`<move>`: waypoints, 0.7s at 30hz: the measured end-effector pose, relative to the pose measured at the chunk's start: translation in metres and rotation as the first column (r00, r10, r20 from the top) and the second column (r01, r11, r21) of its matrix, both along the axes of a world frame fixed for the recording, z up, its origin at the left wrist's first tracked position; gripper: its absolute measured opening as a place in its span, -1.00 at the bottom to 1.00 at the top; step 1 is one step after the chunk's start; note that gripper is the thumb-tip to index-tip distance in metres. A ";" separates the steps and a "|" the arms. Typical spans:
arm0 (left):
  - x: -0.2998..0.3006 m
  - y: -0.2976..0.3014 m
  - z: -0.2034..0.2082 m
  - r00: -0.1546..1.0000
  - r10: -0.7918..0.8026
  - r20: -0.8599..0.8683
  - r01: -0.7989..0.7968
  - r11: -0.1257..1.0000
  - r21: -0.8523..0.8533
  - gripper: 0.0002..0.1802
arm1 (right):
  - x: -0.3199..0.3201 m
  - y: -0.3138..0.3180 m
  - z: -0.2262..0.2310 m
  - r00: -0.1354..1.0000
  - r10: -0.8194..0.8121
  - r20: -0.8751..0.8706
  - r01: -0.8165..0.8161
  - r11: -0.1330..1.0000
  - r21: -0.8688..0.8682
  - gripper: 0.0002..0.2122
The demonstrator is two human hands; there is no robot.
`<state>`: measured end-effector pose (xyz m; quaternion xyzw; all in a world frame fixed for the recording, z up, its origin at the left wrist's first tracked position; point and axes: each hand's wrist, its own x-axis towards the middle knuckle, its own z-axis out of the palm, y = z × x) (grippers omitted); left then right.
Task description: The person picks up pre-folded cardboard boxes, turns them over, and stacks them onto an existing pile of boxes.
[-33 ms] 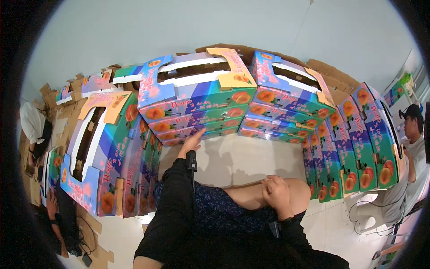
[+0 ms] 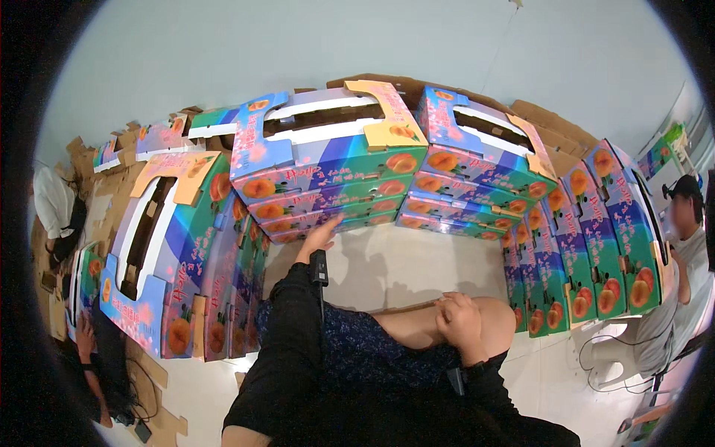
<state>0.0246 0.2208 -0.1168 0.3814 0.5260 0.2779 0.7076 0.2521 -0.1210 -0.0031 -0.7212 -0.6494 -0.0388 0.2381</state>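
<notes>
My left hand (image 2: 320,238) reaches forward, fingers stretched out and holding nothing. Its fingertips overlap the lower front of a stack of fruit cartons (image 2: 328,170) with peach pictures; whether they touch is unclear. On my bare knee (image 2: 497,322) rests my right hand (image 2: 458,325), its fingers loosely bent and nothing seen in them. Right of the middle stands a second carton stack (image 2: 477,167), its top carton showing a long handle slot. To my left is another carton stack (image 2: 179,253), topped by a carton with a white-edged slot.
More cartons (image 2: 577,246) lean in a row at the right. A person (image 2: 685,261) in a cap sits beyond them near a white stool (image 2: 614,357). At the left, another person's hand (image 2: 86,339) touches a carton. Flattened brown cardboard (image 2: 97,216) lies behind.
</notes>
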 end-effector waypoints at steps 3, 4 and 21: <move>-0.003 0.005 -0.014 0.996 -0.079 0.045 0.080 0.997 -0.005 -0.40 | 0.001 0.000 -0.003 1.000 -0.011 0.022 0.012 0.999 -0.032 -0.83; -0.009 0.007 -0.023 0.964 -0.252 -0.082 0.265 0.926 0.270 -0.45 | -0.002 0.001 -0.003 1.000 -0.014 0.024 0.015 0.999 -0.036 -0.83; 0.012 -0.034 0.040 0.617 -0.114 -0.779 0.562 0.757 0.335 -0.33 | -0.016 0.097 0.094 0.968 0.252 -0.015 -0.246 0.956 0.162 -0.67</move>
